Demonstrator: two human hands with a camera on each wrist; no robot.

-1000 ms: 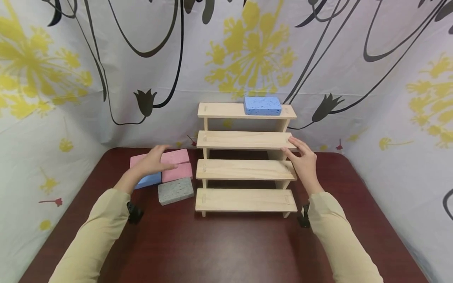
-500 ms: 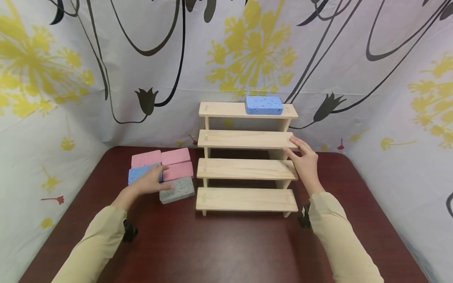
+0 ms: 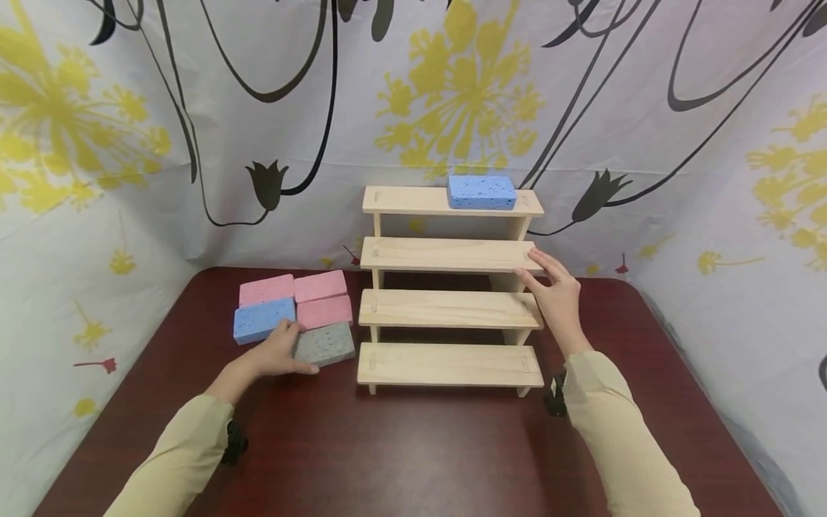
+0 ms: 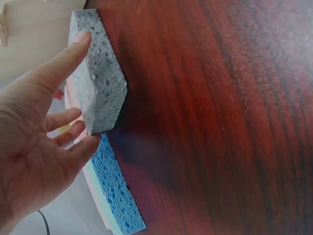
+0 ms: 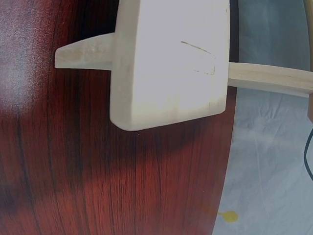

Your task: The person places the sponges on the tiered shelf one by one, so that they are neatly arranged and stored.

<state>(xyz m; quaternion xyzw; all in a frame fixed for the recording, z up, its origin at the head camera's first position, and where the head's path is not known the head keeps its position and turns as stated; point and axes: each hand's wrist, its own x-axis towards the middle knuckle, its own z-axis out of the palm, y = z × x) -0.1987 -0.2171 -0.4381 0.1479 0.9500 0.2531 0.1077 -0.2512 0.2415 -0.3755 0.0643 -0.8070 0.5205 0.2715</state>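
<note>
In the head view my left hand (image 3: 274,355) is at the grey sponge (image 3: 326,343), its fingers by the sponge's left end and its thumb along the front edge. The left wrist view shows the thumb stretched across the grey sponge (image 4: 100,78), with the other fingers loosely bent near its corner. My right hand (image 3: 558,298) rests at the right end of a four-step wooden stand (image 3: 446,364), fingertips on the second step from the top and thumb at its front edge. That hand is out of the right wrist view, which shows a step's end (image 5: 171,73).
A blue sponge (image 3: 265,319) and several pink sponges (image 3: 321,286) lie beside the grey one, left of the stand. Another blue sponge (image 3: 481,192) sits on the top step. A patterned cloth (image 3: 194,129) hangs behind the dark red table (image 3: 420,445).
My left hand has come down and toward me, from over the pink and blue sponges to the grey sponge. My right hand stays at the stand.
</note>
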